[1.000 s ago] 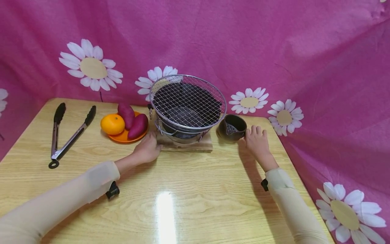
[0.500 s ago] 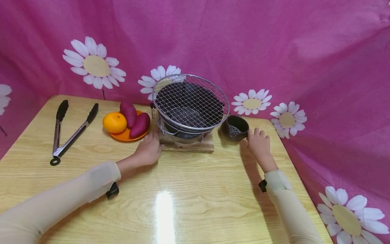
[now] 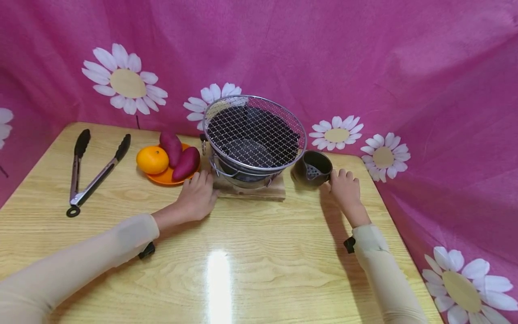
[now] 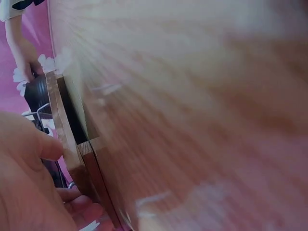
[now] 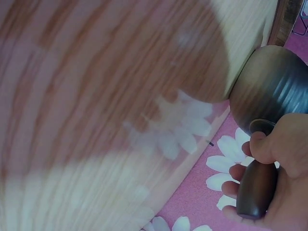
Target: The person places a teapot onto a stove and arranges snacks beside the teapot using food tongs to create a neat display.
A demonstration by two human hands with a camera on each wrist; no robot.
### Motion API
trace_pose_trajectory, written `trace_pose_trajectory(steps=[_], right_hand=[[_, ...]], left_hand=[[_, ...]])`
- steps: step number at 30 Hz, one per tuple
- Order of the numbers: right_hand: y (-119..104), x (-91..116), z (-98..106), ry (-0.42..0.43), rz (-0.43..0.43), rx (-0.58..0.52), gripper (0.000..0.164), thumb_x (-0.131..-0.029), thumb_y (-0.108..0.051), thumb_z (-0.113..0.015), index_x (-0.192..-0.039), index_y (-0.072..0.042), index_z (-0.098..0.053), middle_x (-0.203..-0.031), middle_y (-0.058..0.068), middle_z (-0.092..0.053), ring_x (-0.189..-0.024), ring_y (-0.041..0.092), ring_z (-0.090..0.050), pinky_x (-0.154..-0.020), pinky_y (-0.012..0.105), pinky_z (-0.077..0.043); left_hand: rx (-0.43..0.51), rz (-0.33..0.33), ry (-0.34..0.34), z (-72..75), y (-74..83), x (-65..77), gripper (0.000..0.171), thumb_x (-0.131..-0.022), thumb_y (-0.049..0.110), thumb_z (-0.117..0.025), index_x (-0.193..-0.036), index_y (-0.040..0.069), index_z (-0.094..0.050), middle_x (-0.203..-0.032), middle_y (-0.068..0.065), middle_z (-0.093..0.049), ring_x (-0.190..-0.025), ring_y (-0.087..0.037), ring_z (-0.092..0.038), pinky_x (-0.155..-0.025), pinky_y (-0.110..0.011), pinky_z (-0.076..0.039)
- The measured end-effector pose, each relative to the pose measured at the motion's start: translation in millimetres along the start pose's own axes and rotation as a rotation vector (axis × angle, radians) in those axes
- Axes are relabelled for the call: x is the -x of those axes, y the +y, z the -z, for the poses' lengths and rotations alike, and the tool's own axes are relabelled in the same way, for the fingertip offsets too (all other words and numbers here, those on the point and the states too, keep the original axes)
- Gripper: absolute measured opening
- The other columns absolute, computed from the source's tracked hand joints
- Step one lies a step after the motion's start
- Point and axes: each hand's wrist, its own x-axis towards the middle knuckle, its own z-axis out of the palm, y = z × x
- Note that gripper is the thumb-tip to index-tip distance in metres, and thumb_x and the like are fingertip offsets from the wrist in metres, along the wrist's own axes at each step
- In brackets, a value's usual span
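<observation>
My left hand point(image 3: 197, 196) grips the left end of a wooden board point(image 3: 252, 193), thumb at its front edge in the left wrist view point(image 4: 70, 130). On the board stands a round metal charcoal grill point(image 3: 243, 176) topped by a wire mesh grate point(image 3: 252, 135). At the right, my right hand point(image 3: 346, 191) holds the side handle point(image 5: 257, 190) of a dark teapot point(image 3: 309, 173), thumb on top and fingers around the far side. The teapot has no lid and shows strainer holes inside behind its spout. It appears to rest on the table.
Left of the grill, an orange plate point(image 3: 166, 181) bears two purple sweet potatoes point(image 3: 186, 163) and a mandarin point(image 3: 152, 160). Spread tongs point(image 3: 95, 184) with black tips lie farther left. A pink flowered cloth point(image 3: 267, 49) hangs behind and right of the wooden table point(image 3: 275, 261).
The head view has shifted slightly. Both hands keep their places, on the board and on the teapot handle.
</observation>
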Motion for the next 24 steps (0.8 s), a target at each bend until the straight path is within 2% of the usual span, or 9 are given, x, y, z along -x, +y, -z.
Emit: trace_pose_trajectory(steps=[5,14,20,24], right_hand=[[0.9,-2.0,3.1,-0.012,0.011,0.002,0.038,-0.098,-0.023,-0.067,-0.117,0.006,-0.053,-0.108,0.034,-0.058,-0.103,0.052,-0.057,-0.080,0.062,-0.051],[3.8,-3.0,5.3,-0.064,0.012,-0.016,0.030,-0.100,-0.017,-0.062,-0.115,0.007,-0.052,-0.108,0.032,-0.059,-0.104,0.051,-0.057,-0.082,0.062,-0.051],[6.1,-3.5,7.8,-0.119,0.004,-0.046,0.029,-0.102,-0.016,-0.059,-0.118,0.008,-0.052,-0.109,0.030,-0.058,-0.108,0.050,-0.055,-0.086,0.063,-0.049],[7.3,-4.0,6.5,-0.127,-0.007,-0.068,0.030,-0.104,-0.018,-0.057,-0.122,0.005,-0.053,-0.112,0.028,-0.058,-0.110,0.049,-0.054,-0.085,0.064,-0.048]], left_hand=[[-0.067,-0.054,0.003,0.7,-2.5,1.8,0.046,-0.105,0.029,-0.048,-0.128,-0.011,-0.050,-0.125,-0.026,-0.049,-0.111,-0.039,-0.044,-0.088,-0.052,-0.042],[-0.138,-0.114,0.063,-1.7,-5.0,1.5,0.050,-0.104,0.032,-0.053,-0.131,-0.010,-0.053,-0.125,-0.025,-0.053,-0.111,-0.038,-0.047,-0.086,-0.050,-0.042],[-0.169,-0.126,0.076,-2.8,-5.6,-0.2,0.053,-0.104,0.035,-0.055,-0.132,-0.009,-0.054,-0.127,-0.024,-0.054,-0.113,-0.037,-0.048,-0.088,-0.049,-0.042],[-0.183,-0.123,0.080,-4.2,-5.8,-0.4,0.054,-0.104,0.037,-0.055,-0.132,-0.009,-0.055,-0.126,-0.024,-0.055,-0.112,-0.037,-0.049,-0.088,-0.049,-0.043]])
